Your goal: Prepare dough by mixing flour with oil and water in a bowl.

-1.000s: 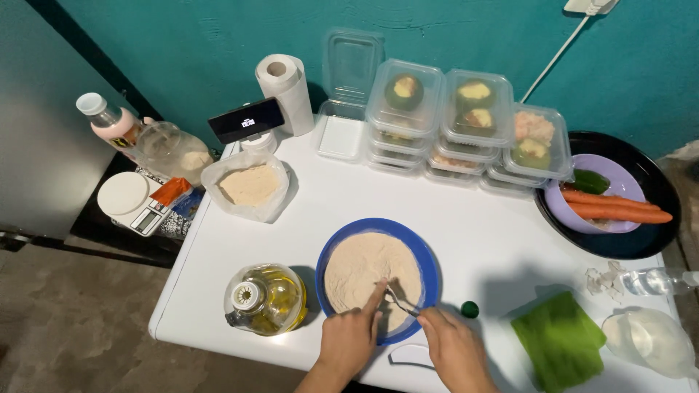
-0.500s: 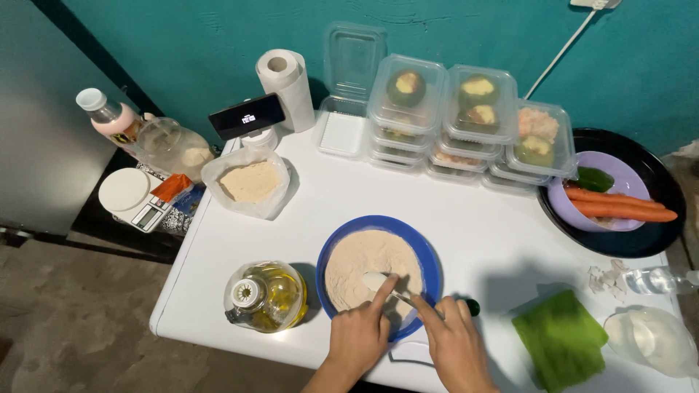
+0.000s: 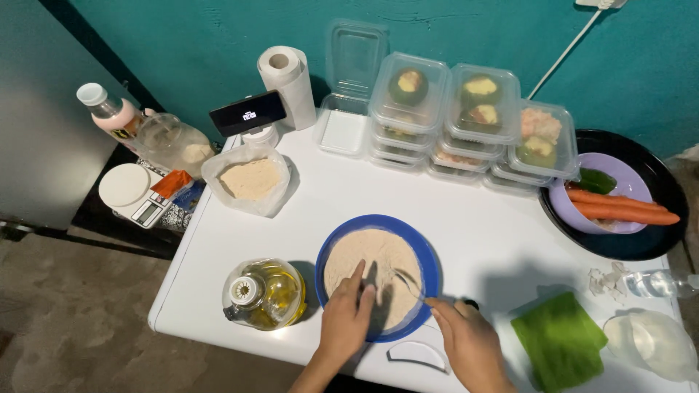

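Grip state, right hand (image 3: 472,346): the fingers were clamped on the handle of a fork (image 3: 409,284) whose tines lay in the flour on the blue plate (image 3: 429,255). Grip state, left hand (image 3: 345,320): the fingers were spread apart and held nothing; the fingertips (image 3: 358,271) rested on the flour at the near side of the plate.

The blue plate stood on the white desk (image 3: 480,218), close to its near edge. Directly left of the plate stood an oil bottle (image 3: 263,293), just beside the left hand. A bag of flour (image 3: 249,179) sat behind and to the left of the plate. Stacked clear food containers (image 3: 466,120) stood well behind the plate, with a paper towel roll (image 3: 289,84) and a phone (image 3: 247,113) behind and to its left. To the right of the plate lay a green cloth (image 3: 561,340), and further behind it a black tray holding carrots (image 3: 620,207). A small white curved piece (image 3: 419,352) lay just in front of the plate, between the two wrists.

Compared with half a second earlier, the left hand had moved forward onto the flour; previously both hands met at the plate's near right rim. The plate had not shifted.
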